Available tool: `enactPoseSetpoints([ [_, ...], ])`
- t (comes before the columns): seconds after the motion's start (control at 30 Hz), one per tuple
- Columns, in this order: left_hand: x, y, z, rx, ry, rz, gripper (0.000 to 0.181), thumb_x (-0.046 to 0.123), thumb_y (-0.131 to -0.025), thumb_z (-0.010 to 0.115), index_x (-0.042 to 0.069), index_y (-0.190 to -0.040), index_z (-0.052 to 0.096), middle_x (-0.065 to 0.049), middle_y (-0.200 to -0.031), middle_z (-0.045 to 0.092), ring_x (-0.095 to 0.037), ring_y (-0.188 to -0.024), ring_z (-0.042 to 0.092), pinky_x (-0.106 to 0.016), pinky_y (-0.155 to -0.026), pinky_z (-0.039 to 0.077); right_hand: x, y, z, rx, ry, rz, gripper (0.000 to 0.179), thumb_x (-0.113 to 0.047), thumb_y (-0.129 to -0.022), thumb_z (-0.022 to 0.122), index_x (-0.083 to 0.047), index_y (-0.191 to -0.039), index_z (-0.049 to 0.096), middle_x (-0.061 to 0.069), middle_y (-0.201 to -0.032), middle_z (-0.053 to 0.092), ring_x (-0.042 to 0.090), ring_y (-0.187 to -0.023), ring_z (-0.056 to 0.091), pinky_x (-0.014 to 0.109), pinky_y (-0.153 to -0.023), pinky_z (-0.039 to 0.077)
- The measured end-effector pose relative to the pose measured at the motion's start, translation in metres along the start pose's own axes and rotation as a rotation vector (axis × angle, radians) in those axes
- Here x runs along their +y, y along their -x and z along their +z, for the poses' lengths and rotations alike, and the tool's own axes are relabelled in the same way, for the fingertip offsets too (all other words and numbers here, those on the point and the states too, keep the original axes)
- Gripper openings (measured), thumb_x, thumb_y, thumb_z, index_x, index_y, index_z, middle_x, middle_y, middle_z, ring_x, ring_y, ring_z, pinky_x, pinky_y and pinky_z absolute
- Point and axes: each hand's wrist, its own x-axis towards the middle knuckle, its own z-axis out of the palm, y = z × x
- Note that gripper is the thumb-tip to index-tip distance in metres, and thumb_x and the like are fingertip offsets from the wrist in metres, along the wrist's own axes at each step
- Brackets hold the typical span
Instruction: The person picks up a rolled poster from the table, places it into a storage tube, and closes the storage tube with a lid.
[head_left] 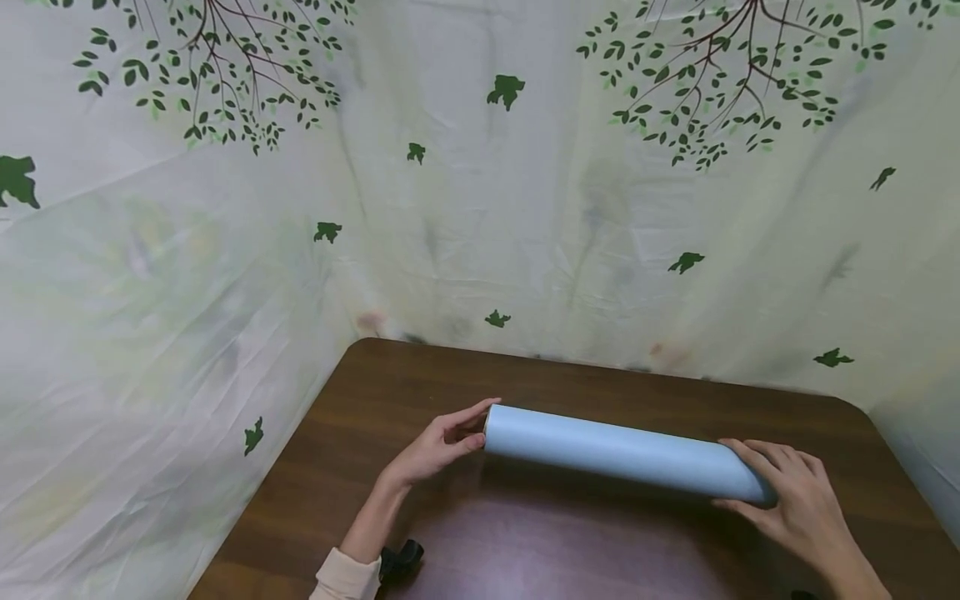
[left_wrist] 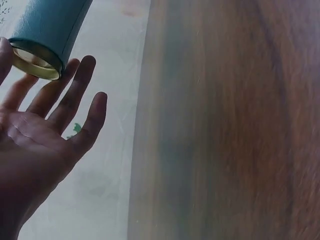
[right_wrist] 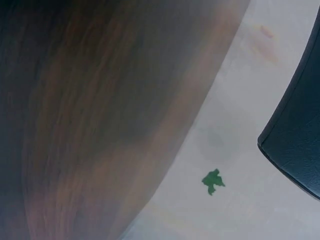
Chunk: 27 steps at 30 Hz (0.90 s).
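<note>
A long light blue roll is held above the brown table, its right end lower in the head view. My left hand pinches its left end between thumb and fingertips. Seen from the left wrist, the roll has a hollow end with a yellowish inner rim, and the left hand has its outer fingers spread off it. My right hand grips the right end, thumb below and fingers over the top. The right wrist view shows only a dark part of the roll; the hand itself is out of that view.
The brown wooden table has rounded far corners. A pale cloth printed with leaves and branches hangs behind and beside it. A black strap device sits on the left wrist, below a light sleeve.
</note>
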Motion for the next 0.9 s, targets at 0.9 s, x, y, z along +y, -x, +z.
enactPoseSetpoints([
  [0.9,0.0004,-0.0003,0.0027,0.14,-0.144,0.028,0.068,0.012,-0.088,0.082,0.018,-0.15,0.057,-0.007,-0.139,0.068,-0.016,-0.115,0.069,-0.048,-0.101,0.054,0.0012,0.0007,0.0019,-0.05,-0.009,0.041,0.097,-0.035,-0.046,0.101,-0.023,-0.136,0.069,0.012,-0.114,0.069,0.028,-0.101,0.054,0.048,-0.084,0.031],
])
